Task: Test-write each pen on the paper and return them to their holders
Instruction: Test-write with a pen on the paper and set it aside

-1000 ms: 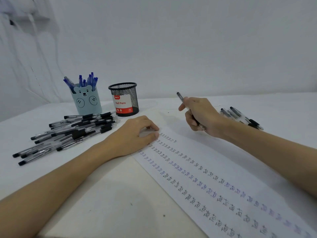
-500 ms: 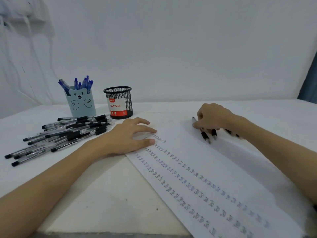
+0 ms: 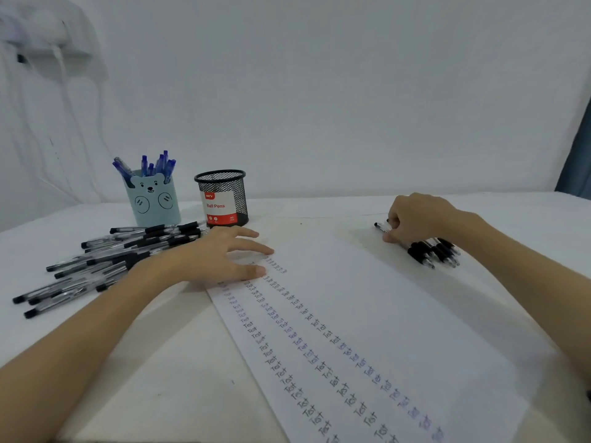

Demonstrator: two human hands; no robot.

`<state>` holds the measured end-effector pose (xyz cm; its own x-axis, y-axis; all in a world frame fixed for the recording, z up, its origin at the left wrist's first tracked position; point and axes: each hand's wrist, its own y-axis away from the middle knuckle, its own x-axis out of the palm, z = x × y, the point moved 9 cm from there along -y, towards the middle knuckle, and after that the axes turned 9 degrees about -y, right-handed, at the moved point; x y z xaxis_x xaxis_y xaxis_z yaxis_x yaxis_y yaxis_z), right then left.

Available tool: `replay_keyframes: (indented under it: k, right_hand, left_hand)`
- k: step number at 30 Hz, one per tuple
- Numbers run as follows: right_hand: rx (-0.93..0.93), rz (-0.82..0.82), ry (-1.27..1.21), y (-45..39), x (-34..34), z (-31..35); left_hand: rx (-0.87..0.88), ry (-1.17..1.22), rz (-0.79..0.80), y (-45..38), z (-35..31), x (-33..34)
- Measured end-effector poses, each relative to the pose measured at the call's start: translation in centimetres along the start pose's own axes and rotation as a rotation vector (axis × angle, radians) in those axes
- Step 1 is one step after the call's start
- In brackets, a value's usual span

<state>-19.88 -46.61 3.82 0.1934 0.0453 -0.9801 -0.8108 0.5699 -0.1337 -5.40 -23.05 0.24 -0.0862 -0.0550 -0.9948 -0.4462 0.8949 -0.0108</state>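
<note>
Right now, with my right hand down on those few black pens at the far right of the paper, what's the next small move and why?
Probably close the right hand on one pen from the small cluster of black pens and lift it toward the sheet. Its fingers are curled over that pen, the left hand lies flat on the paper, and the last column of "Test" words ends short, with blank space beyond.

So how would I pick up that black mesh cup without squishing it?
Wrap your fingers round the middle of the black mesh pen holder, over its label, coming from the front right. It stands upright and round, and the bear-faced holder crowds its left side.
</note>
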Motion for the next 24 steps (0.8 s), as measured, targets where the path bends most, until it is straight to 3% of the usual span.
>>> replay_keyframes:
  k: [4,8,13,19,24]
  right_hand:
    - [-0.008,-0.066,-0.016,0.2,-1.0,-0.1]
    - [-0.14,-0.187,-0.12,1.2,-4.4,4.7]
    - [-0.453,-0.078,-0.115,3.2,-4.8,17.5]
    - [-0.762,0.15,-0.266,5.2,1.6,30.2]
    - [-0.826,0.025,-0.261,5.5,4.8,35.0]
  left_hand:
    - [0.011,0.041,-0.007,0.8,-0.5,-0.3]
    - [-0.028,0.173,-0.218,4.2,1.1,-3.7]
    - [-0.068,0.165,-0.404,11.8,4.7,-4.8]
    - [-0.159,0.155,-0.511,18.1,8.4,-3.5]
    - [-0.157,0.144,-0.532,19.8,9.3,-2.2]
